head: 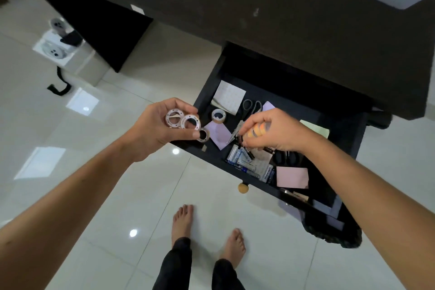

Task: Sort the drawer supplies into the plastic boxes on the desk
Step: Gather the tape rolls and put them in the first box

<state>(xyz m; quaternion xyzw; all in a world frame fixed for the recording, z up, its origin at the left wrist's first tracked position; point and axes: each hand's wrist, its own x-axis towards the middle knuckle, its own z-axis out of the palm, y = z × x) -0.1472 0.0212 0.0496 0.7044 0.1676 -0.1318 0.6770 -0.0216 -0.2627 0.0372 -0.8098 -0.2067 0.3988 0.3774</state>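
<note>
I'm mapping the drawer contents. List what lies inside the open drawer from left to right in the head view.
Roll of tape → grey-handled scissors → batteries → black-handled scissors → pink sticky pad. The right hand hovers over the middle, so what lies under it is left out.

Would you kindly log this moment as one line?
left hand: holds tape rolls | right hand: picking batteries | drawer: open

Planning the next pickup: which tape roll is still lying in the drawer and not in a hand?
The tape roll beside the grid notepad, lying flat on the drawer floor. The other rolls are held in the left hand.
</note>
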